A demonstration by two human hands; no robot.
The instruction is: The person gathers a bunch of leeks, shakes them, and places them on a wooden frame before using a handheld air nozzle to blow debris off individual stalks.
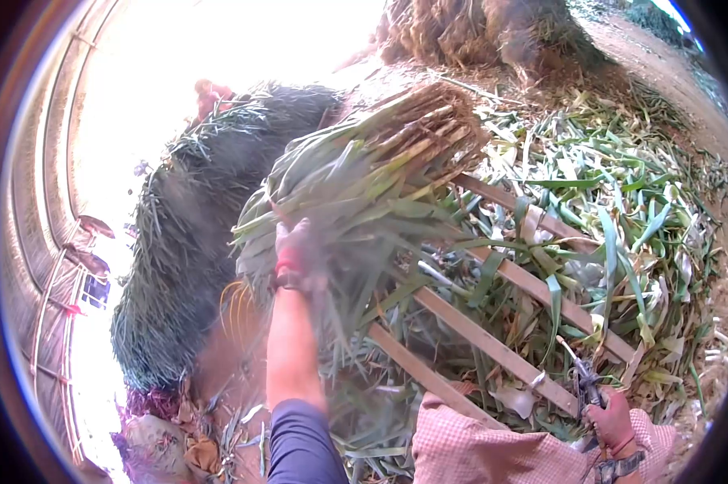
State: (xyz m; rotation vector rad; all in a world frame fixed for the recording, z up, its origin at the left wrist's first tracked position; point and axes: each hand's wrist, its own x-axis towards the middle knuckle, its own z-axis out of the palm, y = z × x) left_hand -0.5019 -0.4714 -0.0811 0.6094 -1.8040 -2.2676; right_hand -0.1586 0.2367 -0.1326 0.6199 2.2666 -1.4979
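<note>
A large bundle of leeks lies across the upper ends of wooden slats, its brown root ends at the upper right and its leaves toward the left. My left hand, in a pinkish glove, grips the leafy side of the bundle; some fingers are lost in haze and leaves. At the lower right, my right hand is wrapped around a dark spray gun. Its thin nozzle points up and left, toward the slats and the bundle. The nozzle is apart from the leeks.
A tall stack of leeks stands at the left, with a brown rooty stack at the back. Loose leaf scraps heap beneath and beyond the slats. Checked pink cloth is in front of me. Another person is partly visible behind the left stack.
</note>
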